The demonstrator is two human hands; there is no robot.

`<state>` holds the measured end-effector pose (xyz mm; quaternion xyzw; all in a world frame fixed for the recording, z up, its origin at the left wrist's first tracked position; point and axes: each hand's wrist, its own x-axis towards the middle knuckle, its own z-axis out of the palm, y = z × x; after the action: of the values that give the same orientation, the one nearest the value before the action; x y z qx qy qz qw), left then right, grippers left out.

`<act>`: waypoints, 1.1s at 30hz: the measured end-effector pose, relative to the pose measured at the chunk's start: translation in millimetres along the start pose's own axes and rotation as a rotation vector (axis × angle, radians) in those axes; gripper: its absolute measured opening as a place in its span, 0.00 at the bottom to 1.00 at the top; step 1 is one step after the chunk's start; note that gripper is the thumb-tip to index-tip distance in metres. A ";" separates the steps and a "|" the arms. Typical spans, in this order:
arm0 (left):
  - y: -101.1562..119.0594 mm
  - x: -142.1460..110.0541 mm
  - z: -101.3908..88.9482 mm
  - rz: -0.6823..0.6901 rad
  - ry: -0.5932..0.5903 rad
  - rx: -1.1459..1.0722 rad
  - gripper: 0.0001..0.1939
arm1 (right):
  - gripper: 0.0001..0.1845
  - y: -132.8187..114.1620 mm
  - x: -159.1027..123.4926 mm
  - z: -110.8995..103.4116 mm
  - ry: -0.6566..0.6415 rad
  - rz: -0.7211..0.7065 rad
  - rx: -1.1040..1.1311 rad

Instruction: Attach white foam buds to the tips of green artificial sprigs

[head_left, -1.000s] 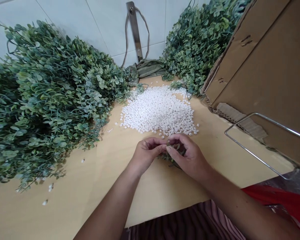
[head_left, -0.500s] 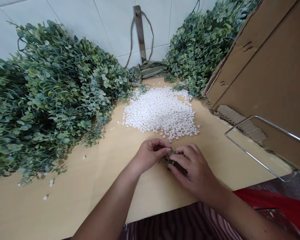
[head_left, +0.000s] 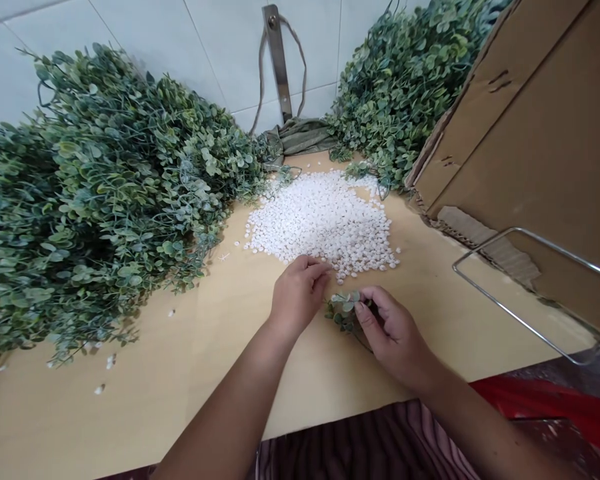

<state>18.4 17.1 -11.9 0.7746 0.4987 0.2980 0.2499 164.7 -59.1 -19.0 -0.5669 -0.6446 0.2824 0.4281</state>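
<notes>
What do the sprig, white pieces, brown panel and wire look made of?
Sprig: perhaps plastic, with matte, dull green leaves; could be natural.
White pieces: likely plastic, being small and uniform; gloss unclear.
Panel: corrugated cardboard, matte, ridges showing on the torn strip.
Wire: likely metal, silvery with bright highlights.

**Handwork Corner, Home or Small Workshop**

The place looks like a makeshift handwork station; whether it belongs to a home or a small workshop cannot be told. Pale wall tiles [head_left: 145, 33] rise behind a wood-toned tabletop [head_left: 220, 373]. On it, 2 bulky heaps, the left greenery [head_left: 130, 160] and the right greenery [head_left: 395, 87], flank a pile of small white pieces [head_left: 320, 213], like parts kept in bulk. A bare right hand [head_left: 396, 333] grips 1 leafy sprig [head_left: 344, 310]. Rough-edged cardboard [head_left: 545, 133] stands at the right, adding to the improvised look.
</notes>
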 end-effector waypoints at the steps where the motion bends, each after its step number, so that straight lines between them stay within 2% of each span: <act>1: 1.4 0.1 0.4 0.012 -0.028 0.060 0.12 | 0.07 0.2 -0.1 0.3 -0.003 0.001 0.001; 5: 3.1 0.0 -0.5 0.024 -0.061 0.180 0.11 | 0.11 1.4 0.0 0.2 -0.001 -0.014 0.024; 8: 0.5 0.8 -1.3 0.003 -0.052 0.143 0.10 | 0.12 2.3 0.8 -0.8 0.000 -0.014 0.036; 10: -0.7 1.3 -1.6 -0.044 -0.011 0.019 0.10 | 0.11 2.2 1.7 -1.8 -0.007 -0.012 0.044; 14: 4.6 -0.8 -4.3 -0.238 0.075 -0.412 0.07 | 0.08 0.4 3.5 -2.9 -0.017 -0.045 0.058; 19: 18.4 -7.5 -8.3 -0.393 -0.036 -0.777 0.06 | 0.03 -0.8 4.9 -1.9 0.010 -0.056 0.040; 22: 21.5 -8.2 -9.3 -0.443 -0.072 -0.879 0.08 | 0.03 -0.3 5.2 -1.4 0.025 -0.037 0.044; 28: 23.6 -9.1 -12.9 -0.515 -0.060 -0.936 0.07 | 0.06 -0.5 5.4 -3.4 0.004 0.014 0.077; 33: 25.2 -12.2 -13.3 -0.550 -0.137 -1.011 0.08 | 0.05 -1.5 6.6 -7.1 0.000 -0.010 0.101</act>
<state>20.8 -2.5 12.1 0.4186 0.4598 0.3725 0.6889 170.2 -53.9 -12.8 -0.5414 -0.6324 0.3126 0.4574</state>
